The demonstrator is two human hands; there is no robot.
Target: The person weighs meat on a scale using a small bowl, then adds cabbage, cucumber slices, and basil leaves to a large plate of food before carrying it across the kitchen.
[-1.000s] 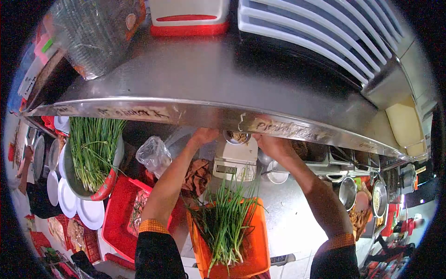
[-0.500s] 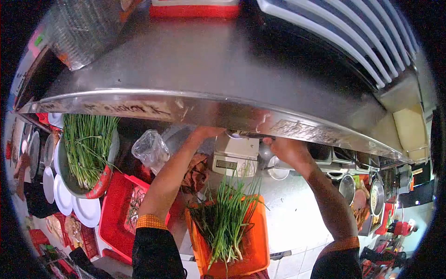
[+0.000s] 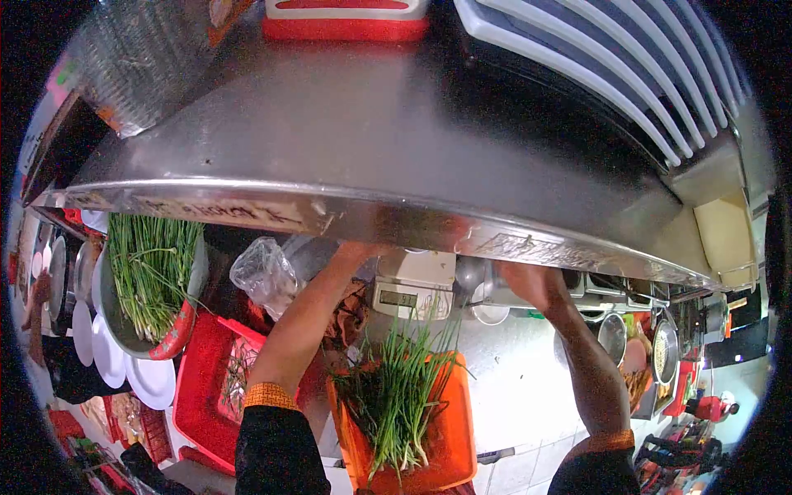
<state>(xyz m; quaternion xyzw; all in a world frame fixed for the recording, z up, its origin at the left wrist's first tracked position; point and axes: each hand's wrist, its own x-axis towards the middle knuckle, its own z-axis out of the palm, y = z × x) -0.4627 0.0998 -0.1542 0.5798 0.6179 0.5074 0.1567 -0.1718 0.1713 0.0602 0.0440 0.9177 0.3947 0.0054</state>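
Both my hands reach under the edge of a steel shelf (image 3: 330,124). Only the back of my left hand (image 3: 363,250) shows, left of a white digital scale (image 3: 412,289); its fingers are hidden behind the shelf edge. My right hand (image 3: 528,279) is to the right of the scale, its fingers also hidden by the shelf. The rim of something pale shows on top of the scale. Below the scale, green onions (image 3: 404,404) lie in an orange tray (image 3: 454,462) between my forearms.
More green onions (image 3: 153,272) fill a tub (image 3: 200,272) at the left, beside a red basket (image 3: 194,396), a plastic bag (image 3: 264,272) and white plates (image 3: 153,379). Metal pans (image 3: 612,337) stand at the right. A distant person (image 3: 714,407) is at the far right.
My right hand has moved right and further under the shelf edge, hiding its fingers. My left hand also shows less. The whole view has shifted slightly downward.
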